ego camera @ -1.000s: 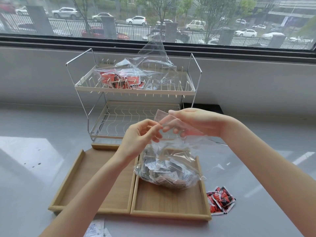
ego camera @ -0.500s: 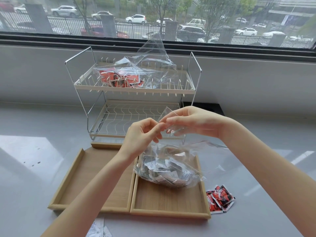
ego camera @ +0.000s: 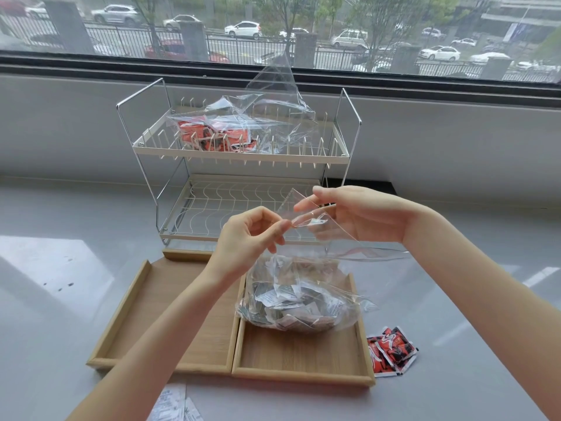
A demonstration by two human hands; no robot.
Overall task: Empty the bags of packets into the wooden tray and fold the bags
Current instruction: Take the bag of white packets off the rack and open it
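Both hands are raised over the wooden tray (ego camera: 170,302), working at the mouth of a clear bag (ego camera: 299,302) of silver packets (ego camera: 282,302). Farthest left, the tray's left compartment is lying bare, with the left forearm crossing above it. At the bottom edge, a few white printed packets (ego camera: 173,405) are lying on the grey desk (ego camera: 54,299) in front of the tray. Next, the left hand (ego camera: 246,238) is pinching one lip of the bag between thumb and fingertips, closed on the plastic. Behind it, a two-tier wire rack (ego camera: 239,147) is standing on the desk under the window, its top shelf carrying a second clear bag (ego camera: 243,123) with red packets (ego camera: 212,138) inside. The bag of silver packets is sitting in the tray's right compartment, its bulging bottom resting on the wood and its neck stretching up to the hands. The right hand (ego camera: 361,217) is gripping the opposite lip, fingers spread loosely around the film, so the mouth is being held apart. Farthest right, loose red-and-black packets (ego camera: 391,354) are lying on the desk just beside the tray's right wall.
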